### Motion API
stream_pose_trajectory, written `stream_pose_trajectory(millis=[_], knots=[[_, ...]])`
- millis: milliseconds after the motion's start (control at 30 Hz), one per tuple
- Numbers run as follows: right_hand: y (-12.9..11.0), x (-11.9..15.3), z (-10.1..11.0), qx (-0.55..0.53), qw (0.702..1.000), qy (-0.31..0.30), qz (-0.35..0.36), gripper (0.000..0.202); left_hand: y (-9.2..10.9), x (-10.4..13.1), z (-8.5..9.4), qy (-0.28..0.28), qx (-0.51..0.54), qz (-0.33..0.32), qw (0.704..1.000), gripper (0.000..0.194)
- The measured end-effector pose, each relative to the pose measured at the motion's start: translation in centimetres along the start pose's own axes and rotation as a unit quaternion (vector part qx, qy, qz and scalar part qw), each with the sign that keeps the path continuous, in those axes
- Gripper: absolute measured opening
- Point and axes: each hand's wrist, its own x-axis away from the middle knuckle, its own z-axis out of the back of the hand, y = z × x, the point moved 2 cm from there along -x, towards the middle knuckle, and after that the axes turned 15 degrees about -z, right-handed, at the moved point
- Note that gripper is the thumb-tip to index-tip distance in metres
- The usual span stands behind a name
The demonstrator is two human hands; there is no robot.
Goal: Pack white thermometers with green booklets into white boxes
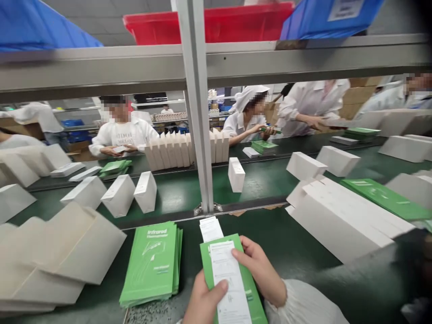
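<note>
Between my two hands is a green booklet (250,274) with a narrow white printed leaflet (227,265) lying on its cover. My left hand (204,297) grips the lower left side, its thumb pressed on the leaflet. On the upper right edge, my right hand (261,267) holds the booklet, thumb on the leaflet and fingers behind. A stack of green infrared thermometer manuals (150,261) lies left of my hands. Just beyond the held booklet, a small pile of white leaflets (210,228) is partly covered by it.
Open white boxes (77,243) lean together at left; more white boxes (340,211) stand at right. Single boxes (146,192) stand on the green conveyor belt (175,186). A metal post (197,112) rises ahead, under a shelf with bins (236,24). Several co-workers (124,128) sit or stand across.
</note>
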Motion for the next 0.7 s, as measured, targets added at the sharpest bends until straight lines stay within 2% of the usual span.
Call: stream_pose_trajectory(millis=[167,367,467,533,600,633,667,700], knots=[[0.4,0.4,-0.3,0.012,1.000,-0.018,-0.021,0.019,0.1,0.3,0.0,-0.039,0.018,-0.015,0.999,0.043],[0.5,0.3,-0.2,0.036,0.998,-0.008,-0.053,0.029,-0.7,0.1,0.4,-0.028,0.026,-0.039,0.999,0.047],[0.6,0.5,-0.2,0.037,0.995,0.002,-0.096,0.032,-0.5,0.0,0.1,-0.053,0.034,-0.058,0.996,0.049],[0.8,0.7,-0.1,0.020,0.991,0.011,-0.129,0.035,0.7,0.5,-0.3,-0.098,-0.004,-0.095,0.991,0.050],[1.0,0.7,0.3,-0.011,0.986,0.019,-0.163,0.041,2.6,1.6,-0.3,-0.145,-0.128,-0.147,0.970,0.050],[1.2,0.6,0.7,-0.025,0.982,0.023,-0.186,0.045,3.9,2.4,0.0,-0.136,-0.213,-0.183,0.950,0.048],[1.4,0.5,1.1,-0.035,0.977,0.028,-0.210,0.050,5.5,3.2,0.7,-0.101,-0.293,-0.228,0.923,0.045],[1.7,0.2,1.5,-0.042,0.971,0.032,-0.234,0.055,7.4,4.1,1.9,0.002,-0.353,-0.296,0.887,0.037]])
